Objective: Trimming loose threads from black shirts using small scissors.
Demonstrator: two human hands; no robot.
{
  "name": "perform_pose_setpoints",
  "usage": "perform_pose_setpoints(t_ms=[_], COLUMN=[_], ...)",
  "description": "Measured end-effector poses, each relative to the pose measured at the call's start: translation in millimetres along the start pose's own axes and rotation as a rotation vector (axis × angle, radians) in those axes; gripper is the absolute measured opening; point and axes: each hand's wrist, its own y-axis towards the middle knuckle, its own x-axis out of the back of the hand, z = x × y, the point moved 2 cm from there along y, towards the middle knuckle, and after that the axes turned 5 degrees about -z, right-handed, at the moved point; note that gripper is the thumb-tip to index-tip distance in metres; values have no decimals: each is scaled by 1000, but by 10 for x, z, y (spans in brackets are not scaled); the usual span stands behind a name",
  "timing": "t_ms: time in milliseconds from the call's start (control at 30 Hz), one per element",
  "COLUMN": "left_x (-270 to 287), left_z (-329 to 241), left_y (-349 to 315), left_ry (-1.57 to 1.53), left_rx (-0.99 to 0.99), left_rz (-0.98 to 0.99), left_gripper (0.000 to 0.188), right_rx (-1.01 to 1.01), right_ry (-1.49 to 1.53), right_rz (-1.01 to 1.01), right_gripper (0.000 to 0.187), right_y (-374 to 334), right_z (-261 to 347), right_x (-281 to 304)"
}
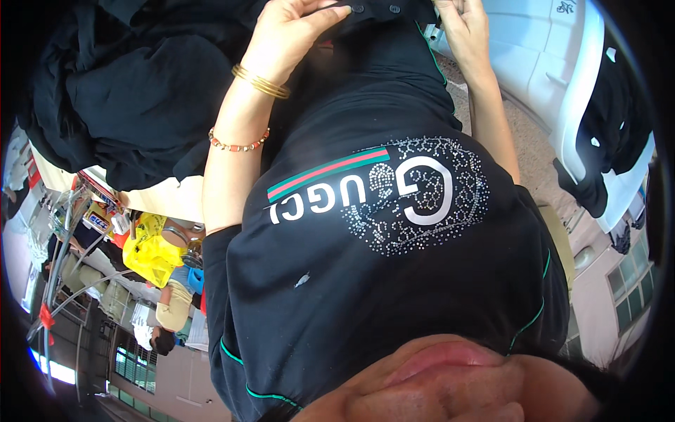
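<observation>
At the upper edge of the view, a black garment [376, 14] with dark round buttons is stretched between my two hands. My left hand [285, 32] pinches its edge beside one button [357, 9], with thumb and fingers closed. Closed at the other end of the same edge is my right hand [460, 20], its fingertips partly cut off by the frame. Gold bangles [260, 81] and a beaded bracelet [239, 146] sit on my left forearm. What lies beyond the buttoned edge is out of frame.
A large heap of black cloth [133, 105] lies to the left, over a pale tabletop [165, 191]. On the right stands a white curved surface [524, 49], with more black cloth [598, 169] past it. A yellow bag [150, 246] and another person [169, 316] are farther left.
</observation>
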Motion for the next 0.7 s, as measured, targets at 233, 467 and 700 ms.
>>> perform_pose_setpoints(t_ms=[233, 467, 700], left_x=[-201, -355, -378], left_z=[-265, -379, -306], left_y=[-146, -174, -173], left_ry=[-211, -168, -143], left_rx=[-26, -36, -105], left_rz=[-90, -118, -121], left_gripper=[34, 47, 51], right_rx=[239, 404, 388], right_ry=[-227, -274, -297], right_rz=[156, 154, 233], right_gripper=[33, 35, 33], right_y=[-268, -250, -231], right_z=[787, 1061, 1046], right_x=[-85, -107, -134])
